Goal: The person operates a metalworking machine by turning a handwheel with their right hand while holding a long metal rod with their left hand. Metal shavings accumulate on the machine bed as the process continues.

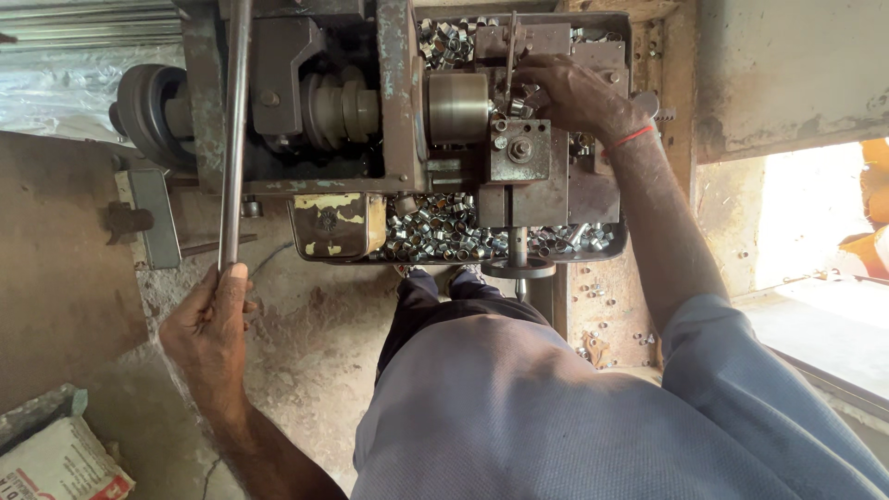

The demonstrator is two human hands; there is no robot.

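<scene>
Metal workshop: lathe (389,111), turned rings (444,231).

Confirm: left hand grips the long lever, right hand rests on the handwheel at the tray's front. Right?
Not quite. The left hand does grip the lever, but the right hand is up at the tool post beside the chuck, not on the handwheel. Head view shows it.

Two hands: the left hand (211,319) and the right hand (576,93). One long lever (236,130). One lathe (370,120) with one chuck (457,108), one pulley (148,111) and one handwheel (519,268). One tray (620,243) holding small metal rings (435,231), too many to count. One red wristband (632,137). One sack (60,463).
</scene>
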